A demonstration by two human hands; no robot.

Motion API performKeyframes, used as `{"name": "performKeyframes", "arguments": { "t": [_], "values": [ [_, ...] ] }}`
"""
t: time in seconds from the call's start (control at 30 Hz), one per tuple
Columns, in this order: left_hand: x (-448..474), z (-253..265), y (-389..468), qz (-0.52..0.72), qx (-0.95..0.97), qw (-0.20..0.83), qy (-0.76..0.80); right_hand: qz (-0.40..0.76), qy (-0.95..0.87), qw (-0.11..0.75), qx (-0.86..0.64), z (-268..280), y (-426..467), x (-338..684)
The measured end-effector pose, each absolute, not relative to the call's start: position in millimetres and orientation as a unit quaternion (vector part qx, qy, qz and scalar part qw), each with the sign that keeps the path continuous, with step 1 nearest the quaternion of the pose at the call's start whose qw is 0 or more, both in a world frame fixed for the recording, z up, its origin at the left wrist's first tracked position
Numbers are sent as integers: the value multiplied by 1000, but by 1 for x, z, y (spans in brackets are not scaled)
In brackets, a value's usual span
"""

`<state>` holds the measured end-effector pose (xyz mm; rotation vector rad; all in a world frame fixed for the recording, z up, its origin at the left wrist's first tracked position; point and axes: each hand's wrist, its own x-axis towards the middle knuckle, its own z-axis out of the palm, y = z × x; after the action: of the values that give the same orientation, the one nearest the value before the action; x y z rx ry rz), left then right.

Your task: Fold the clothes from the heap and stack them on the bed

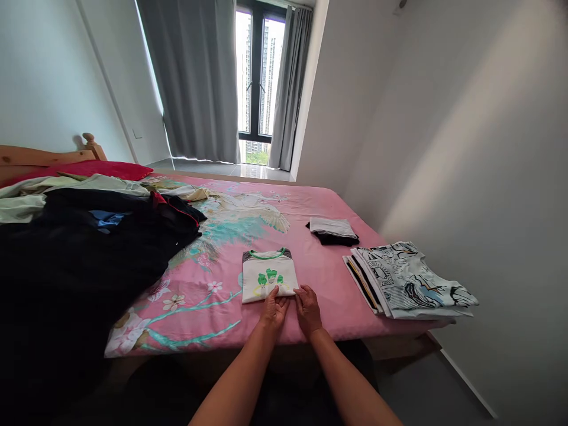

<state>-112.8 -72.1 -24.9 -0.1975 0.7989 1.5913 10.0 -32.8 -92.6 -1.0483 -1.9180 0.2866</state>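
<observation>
A small white T-shirt (268,273) with grey shoulders, a green neckline and a green print lies folded flat on the bed, its collar pointing away from me. At its near edge, my left hand (275,309) has the thumb on top of the cloth and the fingers beneath, gripping the hem. My right hand (307,307) is closed at the near right corner, with thumb and fingertips on the cloth there. Both hands are close together, and the print stays mostly visible above them.
A pink flowered sheet (222,313) covers the bed. Folded shirts (408,281) are stacked at the right edge, behind them a smaller grey and black folded pile (332,229). Loose dark clothes (102,248) heap on the left, near a red pillow (119,170). A wall stands at right.
</observation>
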Motion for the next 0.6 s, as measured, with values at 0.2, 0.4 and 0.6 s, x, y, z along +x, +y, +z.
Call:
{"name": "performKeyframes", "arguments": {
  "t": [0.2,0.4,0.6],
  "values": [
    [-101,-18,-58,755,-105,542,354,139,-735,498,-439,-83,-39,11],
    [-113,0,-75,759,-102,511,390,131,-780,423,-443,-80,-53,10],
    [-129,18,-123,732,-73,534,417,102,-827,366,-414,-76,-88,-17]
  ]
}}
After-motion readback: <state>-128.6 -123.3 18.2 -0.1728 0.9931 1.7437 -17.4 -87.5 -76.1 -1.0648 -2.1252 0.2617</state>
